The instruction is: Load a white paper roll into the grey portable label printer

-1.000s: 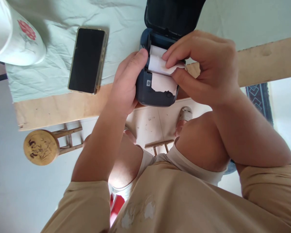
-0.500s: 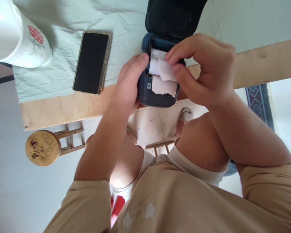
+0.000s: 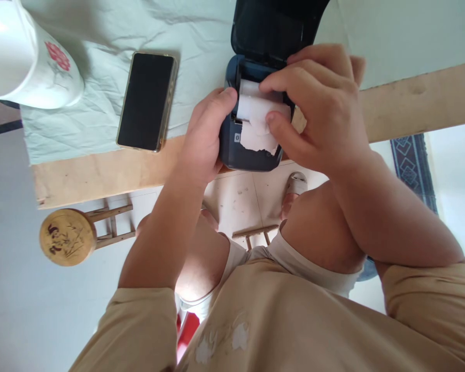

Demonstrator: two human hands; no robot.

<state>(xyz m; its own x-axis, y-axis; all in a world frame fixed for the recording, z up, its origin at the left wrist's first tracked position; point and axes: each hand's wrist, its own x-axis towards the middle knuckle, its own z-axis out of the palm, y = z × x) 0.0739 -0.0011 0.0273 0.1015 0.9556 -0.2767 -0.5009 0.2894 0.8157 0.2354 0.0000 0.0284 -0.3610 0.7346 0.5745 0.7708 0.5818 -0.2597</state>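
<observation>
Wooden table edge with a pale green cloth point(image 3: 101, 119) on it, one little blue printer point(image 3: 248, 150), one phone point(image 3: 147, 101), one white flowered mug point(image 3: 27, 57), plus one round wooden stool point(image 3: 66, 236) down on the floor.

Printer sits at the table's near edge with its lid flipped up and one paper roll point(image 3: 256, 111) inside, torn end hanging over the front. Compared to half a second back, the right hand point(image 3: 321, 108) has dropped lower over the roll, fingers curled, thumb and forefinger pressing the paper flat instead of lifting the flap. Left hand point(image 3: 205, 139) hasn't budged: wrapped around the printer's left side, thumb tip at the roll's end.
</observation>
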